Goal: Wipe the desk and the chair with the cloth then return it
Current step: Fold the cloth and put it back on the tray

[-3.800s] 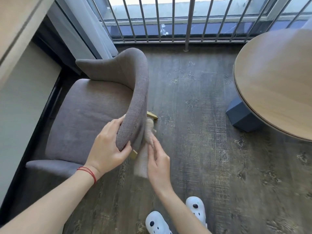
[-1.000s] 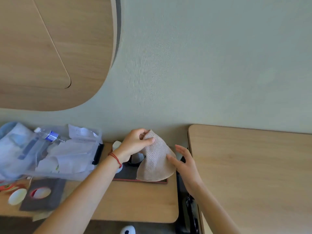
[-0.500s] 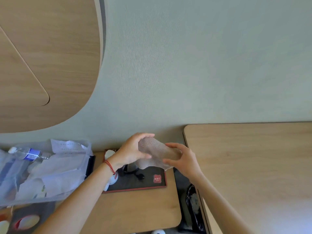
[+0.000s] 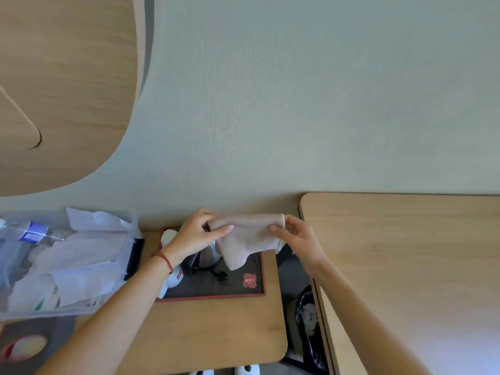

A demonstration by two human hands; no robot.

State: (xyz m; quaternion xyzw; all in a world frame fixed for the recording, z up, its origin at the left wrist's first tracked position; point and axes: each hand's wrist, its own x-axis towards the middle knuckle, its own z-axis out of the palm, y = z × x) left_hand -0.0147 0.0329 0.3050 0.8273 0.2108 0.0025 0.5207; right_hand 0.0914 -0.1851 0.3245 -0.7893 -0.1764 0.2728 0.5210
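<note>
A beige ribbed cloth (image 4: 247, 236) hangs folded in the air above a black tray with a red rim (image 4: 238, 289). My left hand (image 4: 198, 236) pinches its left top corner and my right hand (image 4: 296, 238) pinches its right top corner, so the top edge is stretched level between them. The tray lies on a low wooden counter (image 4: 216, 328) against the pale green wall. A dark kettle base and a cord on the tray are partly hidden behind the cloth and my left hand. The chair is out of view.
A clear plastic bag (image 4: 67, 261) with papers and a water bottle (image 4: 29, 232) fills the counter's left. A white cup (image 4: 173, 277) sits at the tray's left edge. A higher wooden desk (image 4: 405, 266) stands on the right, with a black-lined bin (image 4: 305, 320) in the gap.
I turned away from the chair to the wall counter. Over the last second both hands went from bunching the cloth to spreading it flat and folded between them.
</note>
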